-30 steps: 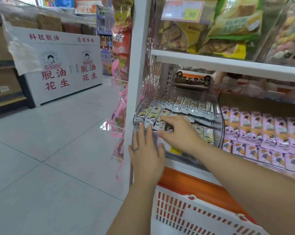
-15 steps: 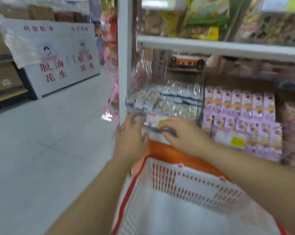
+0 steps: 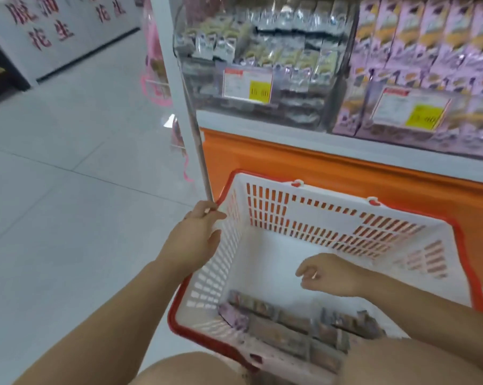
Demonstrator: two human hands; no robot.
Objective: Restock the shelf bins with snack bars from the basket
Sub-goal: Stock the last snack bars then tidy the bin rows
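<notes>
A white basket (image 3: 304,209) with a red rim stands on the floor below the shelf. Several snack bars (image 3: 279,323) lie blurred along its near side. My left hand (image 3: 197,237) grips the rim at the basket's far left corner. Over the middle of the basket hangs my right hand (image 3: 327,275), fingers loosely curled and holding nothing, a little above and behind the bars. On the shelf above, a clear bin (image 3: 196,79) holds silver-green bars (image 3: 262,45), and a second bin to its right holds pink-purple bars (image 3: 429,48).
A white shelf post (image 3: 176,87) runs down to the basket's corner. An orange base panel (image 3: 345,173) sits under the shelf. Yellow price tags (image 3: 258,91) hang on the bin fronts. Grey tiled floor (image 3: 68,190) stretches left, with a white counter (image 3: 68,37) at the far left.
Both hands have left the front of the clear bin and come down to the basket. My left hand now grips its rim, my right hangs inside it. The view has tilted downward.
</notes>
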